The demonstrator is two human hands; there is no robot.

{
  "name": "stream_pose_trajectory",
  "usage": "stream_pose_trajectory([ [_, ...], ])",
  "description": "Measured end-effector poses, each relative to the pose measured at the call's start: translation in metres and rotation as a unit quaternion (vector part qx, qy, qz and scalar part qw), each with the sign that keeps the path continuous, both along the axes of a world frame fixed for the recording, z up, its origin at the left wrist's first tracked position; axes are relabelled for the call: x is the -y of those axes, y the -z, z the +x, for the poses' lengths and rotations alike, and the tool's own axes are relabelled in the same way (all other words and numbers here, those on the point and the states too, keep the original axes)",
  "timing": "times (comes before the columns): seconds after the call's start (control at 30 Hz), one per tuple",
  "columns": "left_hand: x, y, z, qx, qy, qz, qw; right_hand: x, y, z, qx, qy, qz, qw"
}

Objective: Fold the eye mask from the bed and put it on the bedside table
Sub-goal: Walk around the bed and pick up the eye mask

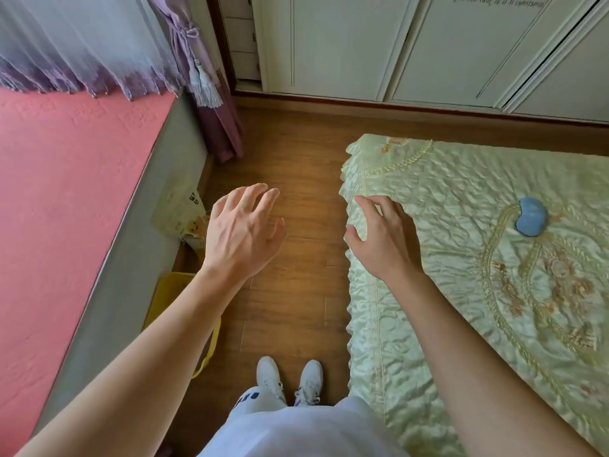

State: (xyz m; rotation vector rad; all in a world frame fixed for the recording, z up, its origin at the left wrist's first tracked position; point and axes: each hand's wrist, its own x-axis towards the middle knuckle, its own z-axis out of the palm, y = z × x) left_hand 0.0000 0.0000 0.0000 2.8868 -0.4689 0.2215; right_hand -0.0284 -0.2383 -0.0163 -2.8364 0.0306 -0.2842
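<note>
Both hands empty, eye mask lying on the bed.
Left hand (242, 230) spread above the brown wooden floor (296, 166); right hand (384, 237) spread over the pale green quilted bedspread's (445, 192) left edge; the small blue fabric eye mask (531, 216) lies well apart, toward its middle.

The bed (445, 225) wears a pale green quilted cover with gold and peach embroidery and a scalloped edge. A small blue eye mask (531, 216) lies on it, well in from the edge, at the rim of the embroidered oval. Beside the bed runs a wooden floor (303, 258), where two white shoes (290, 379) stand and a yellow bag (171, 298) rests against the grey ledge on the left.
</note>
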Motion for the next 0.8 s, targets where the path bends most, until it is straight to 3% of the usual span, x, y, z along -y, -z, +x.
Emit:
stream_pose_trajectory([
  [0.43, 0.022, 0.002, 0.051, -0.001, -0.008, 0.009, 1.000, 0.016, 0.007, 0.060, 0.003, -0.004, 0.007, 1.000],
  [0.8, 0.008, 0.006, 0.234, -0.002, -0.002, 0.000, 1.000, -0.020, 0.012, 0.245, -0.004, -0.003, 0.073, 0.997],
])
